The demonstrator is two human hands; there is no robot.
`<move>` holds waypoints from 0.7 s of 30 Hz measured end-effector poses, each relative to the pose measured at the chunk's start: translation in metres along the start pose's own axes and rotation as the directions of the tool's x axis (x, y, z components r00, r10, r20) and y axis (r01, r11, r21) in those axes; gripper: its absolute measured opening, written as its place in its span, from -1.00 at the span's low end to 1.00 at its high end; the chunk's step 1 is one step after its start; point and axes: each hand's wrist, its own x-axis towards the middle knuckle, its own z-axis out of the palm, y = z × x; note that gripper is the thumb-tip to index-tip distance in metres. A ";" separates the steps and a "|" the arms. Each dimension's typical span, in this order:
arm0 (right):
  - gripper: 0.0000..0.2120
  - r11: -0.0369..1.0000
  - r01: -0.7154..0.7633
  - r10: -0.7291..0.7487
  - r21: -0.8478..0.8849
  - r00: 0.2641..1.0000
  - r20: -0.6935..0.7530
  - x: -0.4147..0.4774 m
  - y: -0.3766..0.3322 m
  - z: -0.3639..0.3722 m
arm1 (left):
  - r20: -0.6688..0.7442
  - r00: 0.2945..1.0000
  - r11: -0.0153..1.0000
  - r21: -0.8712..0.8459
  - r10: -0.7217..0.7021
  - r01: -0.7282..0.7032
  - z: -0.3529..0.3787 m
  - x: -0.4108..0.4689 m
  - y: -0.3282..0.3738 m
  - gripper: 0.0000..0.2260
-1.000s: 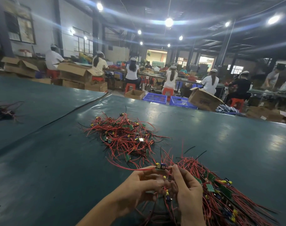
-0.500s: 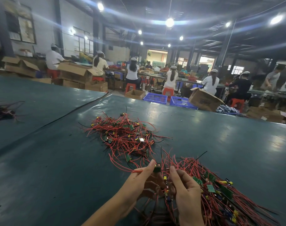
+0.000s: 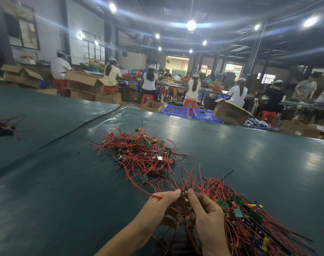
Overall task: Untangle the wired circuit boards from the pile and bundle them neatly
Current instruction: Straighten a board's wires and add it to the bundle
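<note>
A tangled pile of red-wired green circuit boards (image 3: 141, 155) lies on the dark green table (image 3: 56, 191) ahead of me. A straighter bundle of wired boards (image 3: 249, 218) spreads to the lower right. Between the fingertips of my left hand (image 3: 161, 204) and my right hand (image 3: 206, 211) sits one small wired circuit board (image 3: 183, 193), pinched from both sides just above the near bundle. Its red wire runs left past my left thumb. More boards and wires hang below my palms, partly hidden.
A small dark wire bundle (image 3: 1, 126) lies at the table's far left. A black seam (image 3: 80, 128) crosses the table top. Beyond the far edge stand blue crates (image 3: 176, 110), cardboard boxes (image 3: 229, 112) and several seated workers at benches.
The small board was raised between my fingertips and turned. My left thumb and right index finger have closed in on it from both sides. The piles have not moved.
</note>
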 end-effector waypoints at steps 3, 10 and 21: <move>-0.80 1.000 -0.022 0.022 -0.006 1.000 -0.014 0.000 -0.001 0.000 | -0.010 1.000 1.000 0.026 -0.007 0.008 0.000 0.001 -0.003 -0.66; -0.81 0.999 -0.032 0.032 -0.004 0.999 -0.027 -0.002 -0.003 0.000 | -0.026 0.999 1.000 0.020 -0.023 0.023 0.001 0.002 -0.005 -0.72; -0.81 0.999 -0.048 0.049 0.024 0.998 -0.032 -0.002 -0.002 0.002 | -0.033 0.999 1.000 -0.010 -0.011 0.011 0.000 0.006 -0.011 -0.71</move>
